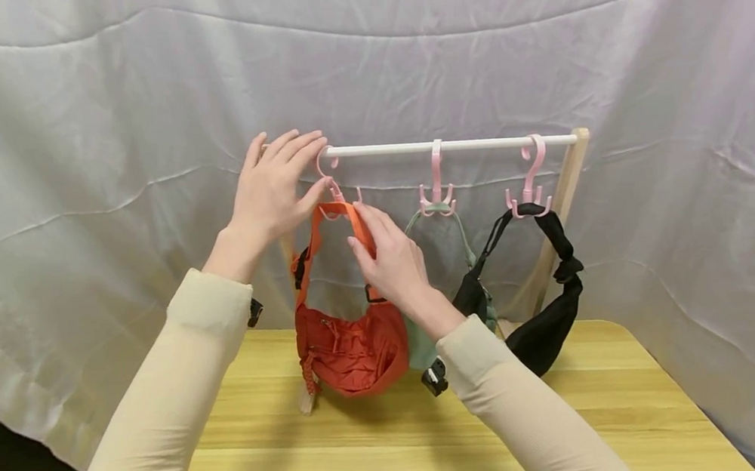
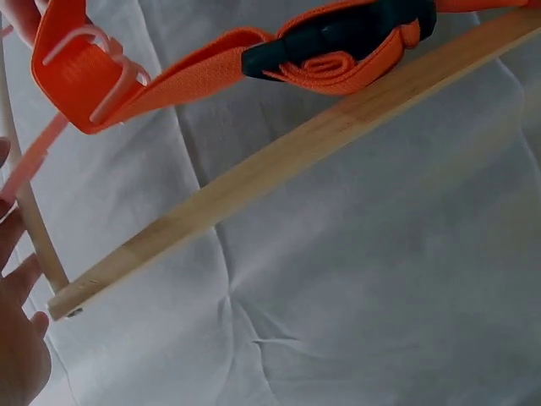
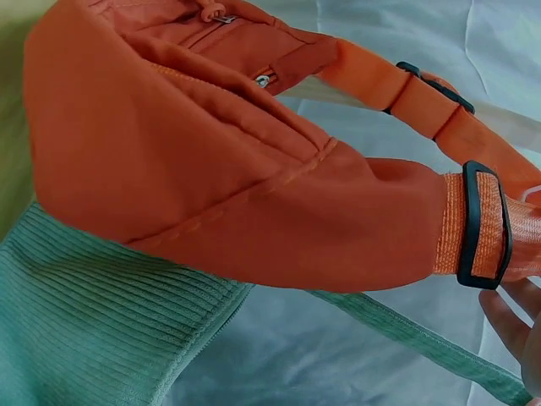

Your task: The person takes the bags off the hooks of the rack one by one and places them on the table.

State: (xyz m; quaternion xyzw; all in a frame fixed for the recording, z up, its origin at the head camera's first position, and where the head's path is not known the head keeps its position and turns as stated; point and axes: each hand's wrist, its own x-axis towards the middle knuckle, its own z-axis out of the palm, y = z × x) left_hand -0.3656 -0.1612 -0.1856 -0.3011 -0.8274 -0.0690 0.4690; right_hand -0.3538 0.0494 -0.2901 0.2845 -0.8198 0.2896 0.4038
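Note:
My left hand (image 1: 273, 185) is at the rack's white rod (image 1: 383, 148), its fingers spread and its thumb by the pink hook (image 1: 337, 191). Looped over that hook's prongs is the orange strap (image 2: 199, 80) of a red-orange waist bag (image 1: 355, 355). My right hand (image 1: 393, 257) holds the right side of the strap, which runs between thumb and fingers. In the right wrist view, its fingertips (image 3: 505, 326) are right under the black strap slider (image 3: 470, 224). The bag hangs low over the wooden table.
A green corduroy bag (image 3: 110, 313) hangs from the middle pink hook (image 1: 438, 192), partly behind the orange one. From the right pink hook (image 1: 534, 175) hangs a black bag (image 1: 547, 337). The rack's wooden leg (image 1: 567, 183) stands at the right. A grey curtain (image 1: 470, 67) is behind, a yellow wooden table (image 1: 290, 464) below.

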